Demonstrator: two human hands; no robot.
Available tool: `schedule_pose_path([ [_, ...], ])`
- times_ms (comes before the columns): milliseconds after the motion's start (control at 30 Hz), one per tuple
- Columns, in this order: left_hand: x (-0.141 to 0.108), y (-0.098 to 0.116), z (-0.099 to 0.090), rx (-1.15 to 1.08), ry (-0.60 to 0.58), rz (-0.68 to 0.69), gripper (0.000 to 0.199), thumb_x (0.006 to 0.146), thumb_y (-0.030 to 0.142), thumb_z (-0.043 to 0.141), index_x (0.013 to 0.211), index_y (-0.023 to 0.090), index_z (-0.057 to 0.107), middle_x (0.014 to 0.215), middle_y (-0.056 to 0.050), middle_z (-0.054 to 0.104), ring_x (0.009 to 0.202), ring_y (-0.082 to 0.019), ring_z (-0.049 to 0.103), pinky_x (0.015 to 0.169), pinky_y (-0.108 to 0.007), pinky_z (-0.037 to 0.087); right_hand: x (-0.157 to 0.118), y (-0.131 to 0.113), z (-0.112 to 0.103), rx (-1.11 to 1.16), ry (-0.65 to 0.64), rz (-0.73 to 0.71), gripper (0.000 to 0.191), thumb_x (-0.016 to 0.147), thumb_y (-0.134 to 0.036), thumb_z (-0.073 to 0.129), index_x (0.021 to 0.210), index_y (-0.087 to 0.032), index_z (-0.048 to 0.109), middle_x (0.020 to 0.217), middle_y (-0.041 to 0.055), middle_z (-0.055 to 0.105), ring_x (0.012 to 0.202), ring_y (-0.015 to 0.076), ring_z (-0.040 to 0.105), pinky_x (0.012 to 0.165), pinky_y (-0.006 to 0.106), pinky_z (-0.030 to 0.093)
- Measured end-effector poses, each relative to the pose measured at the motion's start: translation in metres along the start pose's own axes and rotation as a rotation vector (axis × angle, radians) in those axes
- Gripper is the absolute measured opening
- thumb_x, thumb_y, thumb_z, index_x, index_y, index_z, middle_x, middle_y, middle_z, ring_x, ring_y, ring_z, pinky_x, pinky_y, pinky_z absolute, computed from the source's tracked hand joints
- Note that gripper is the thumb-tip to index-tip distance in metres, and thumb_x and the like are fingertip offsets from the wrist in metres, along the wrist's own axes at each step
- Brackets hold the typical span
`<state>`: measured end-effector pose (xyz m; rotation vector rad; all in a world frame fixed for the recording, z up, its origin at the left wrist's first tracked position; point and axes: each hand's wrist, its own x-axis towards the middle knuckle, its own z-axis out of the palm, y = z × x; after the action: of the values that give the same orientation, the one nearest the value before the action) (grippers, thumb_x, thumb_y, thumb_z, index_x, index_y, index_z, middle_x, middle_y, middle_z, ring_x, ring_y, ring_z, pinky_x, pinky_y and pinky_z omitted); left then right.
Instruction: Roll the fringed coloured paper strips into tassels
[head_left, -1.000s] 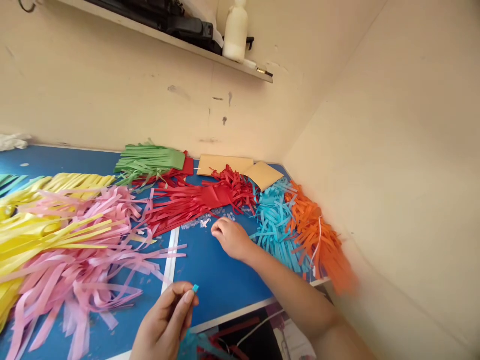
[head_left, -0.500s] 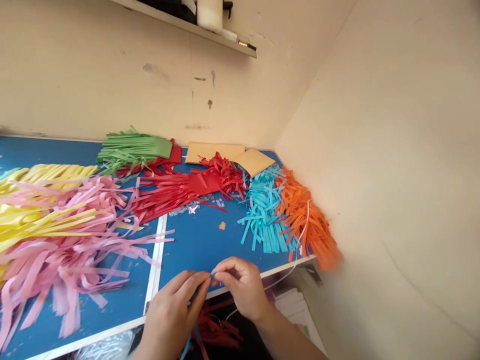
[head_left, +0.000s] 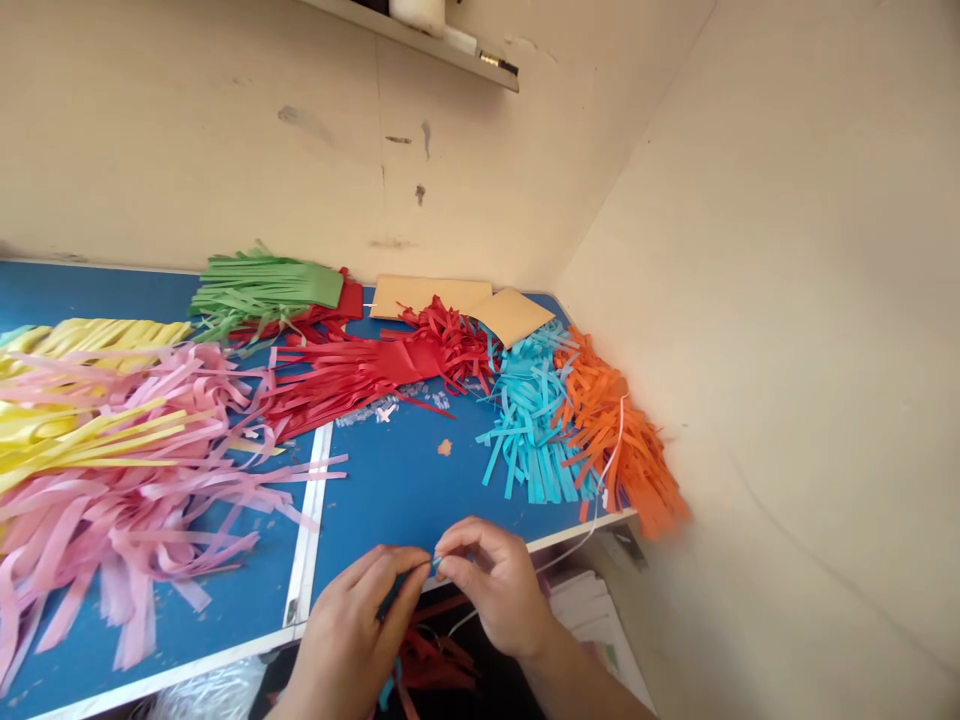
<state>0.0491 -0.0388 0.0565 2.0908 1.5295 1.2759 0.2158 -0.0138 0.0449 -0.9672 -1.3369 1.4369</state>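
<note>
Low in the middle of the view, by the table's front edge, my left hand [head_left: 360, 612] and my right hand [head_left: 491, 590] meet at their fingertips. Both are pinched on a small light-blue paper strip [head_left: 436, 563], a sliver of which shows between them. Most of it is hidden by the fingers. Below the hands hang red-orange paper strips [head_left: 442, 662] and a light-blue strip end [head_left: 387, 690], partly covered by my left hand.
On the blue table [head_left: 390, 490] lie fringed paper bundles: pink [head_left: 142, 520], yellow [head_left: 67, 440], green [head_left: 270, 285], red [head_left: 352, 380], light blue [head_left: 532, 420] and orange [head_left: 622, 430]. Tan paper pieces [head_left: 431, 297] sit by the wall. A white cord [head_left: 577, 541] runs over the right edge.
The view has shifted slightly. Both hands are a little lower and farther right, and slightly more of the blue strip shows between the fingertips.
</note>
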Motion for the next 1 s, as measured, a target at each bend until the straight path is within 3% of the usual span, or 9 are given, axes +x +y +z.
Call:
schedule_pose_path([
  [67,-0.001,0.003,0.001,-0.021,0.054,-0.087,0.025,0.093,0.045,0.054,0.083,0.025,0.064,0.067,0.006,0.072,0.056,-0.009,0.069,0.055,-0.012,0.052,-0.003,0.003,0.003,0.0,0.059,-0.011,0.006,0.084,-0.024,0.071,0.089,-0.022,0.072,0.084,0.0007,0.069,0.077,0.0139,0.064,0.075,0.025,0.05],
  [167,-0.002,0.005,0.0,-0.092,0.045,-0.156,0.028,0.091,0.048,0.057,0.077,0.025,0.063,0.063,0.008,0.071,0.051,-0.008,0.067,0.051,-0.011,0.051,-0.004,0.008,0.006,0.085,0.084,0.058,0.013,0.079,-0.027,0.077,0.09,-0.021,0.072,0.083,0.0008,0.071,0.079,0.0147,0.064,0.078,0.025,0.049],
  [300,-0.001,0.004,-0.003,-0.134,0.003,-0.099,0.025,0.086,0.051,0.063,0.079,0.027,0.068,0.068,0.007,0.074,0.056,-0.009,0.07,0.054,-0.01,0.052,-0.001,0.009,0.005,0.249,0.022,0.182,0.015,0.07,-0.028,0.085,0.076,-0.021,0.073,0.075,-0.0009,0.07,0.07,0.0131,0.062,0.069,0.023,0.048],
  [467,0.001,-0.002,-0.006,-0.101,-0.038,-0.034,0.02,0.088,0.043,0.062,0.08,0.028,0.071,0.069,0.005,0.074,0.057,-0.009,0.07,0.056,-0.011,0.053,0.0,0.002,0.0,0.09,0.031,0.013,0.007,0.078,-0.025,0.08,0.073,-0.022,0.075,0.075,-0.001,0.069,0.071,0.0131,0.062,0.069,0.023,0.048],
  [600,0.003,-0.002,-0.005,-0.067,0.061,0.083,0.012,0.089,0.033,0.063,0.089,0.024,0.071,0.086,-0.001,0.077,0.077,-0.013,0.074,0.073,-0.015,0.057,-0.003,-0.002,-0.001,-0.03,0.095,-0.105,0.004,0.079,-0.022,0.078,0.077,-0.024,0.076,0.077,-0.0005,0.072,0.074,0.0143,0.066,0.072,0.023,0.05],
  [767,0.009,0.005,-0.001,-0.054,0.115,0.235,0.013,0.087,0.015,0.061,0.091,0.023,0.069,0.08,0.001,0.075,0.082,-0.013,0.073,0.082,-0.02,0.057,-0.004,-0.006,-0.001,-0.143,0.121,-0.18,0.006,0.082,-0.017,0.075,0.081,-0.023,0.077,0.079,0.0006,0.074,0.075,0.0147,0.068,0.073,0.023,0.052],
  [900,0.005,0.0,0.005,-0.051,0.102,0.197,0.008,0.085,0.021,0.064,0.088,0.026,0.07,0.08,0.002,0.076,0.081,-0.015,0.073,0.085,-0.024,0.057,-0.008,-0.004,0.003,-0.209,0.167,-0.238,0.007,0.083,-0.017,0.072,0.081,-0.023,0.076,0.079,0.0013,0.075,0.075,0.0148,0.069,0.073,0.023,0.052],
  [1000,-0.011,-0.017,0.016,-0.122,0.041,0.007,0.012,0.079,0.04,0.072,0.083,0.029,0.072,0.081,0.002,0.077,0.079,-0.018,0.073,0.077,-0.023,0.058,-0.012,-0.001,0.008,-0.295,0.204,-0.335,0.007,0.085,-0.021,0.072,0.079,-0.022,0.075,0.076,0.0017,0.075,0.072,0.0144,0.07,0.074,0.023,0.052],
])
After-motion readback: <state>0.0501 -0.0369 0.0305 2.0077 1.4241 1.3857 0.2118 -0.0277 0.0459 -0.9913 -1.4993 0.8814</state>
